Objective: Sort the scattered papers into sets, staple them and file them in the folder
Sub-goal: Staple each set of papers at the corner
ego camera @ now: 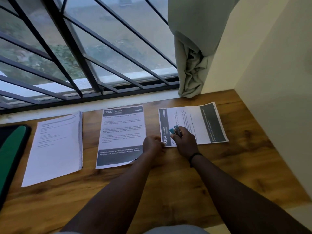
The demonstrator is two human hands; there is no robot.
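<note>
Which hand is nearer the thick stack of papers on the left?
Left. The left hand rests between the 2937 sheet and the 2384 sheet, well right of the stack; the right hand, holding a stapler, lies farther right.
</note>
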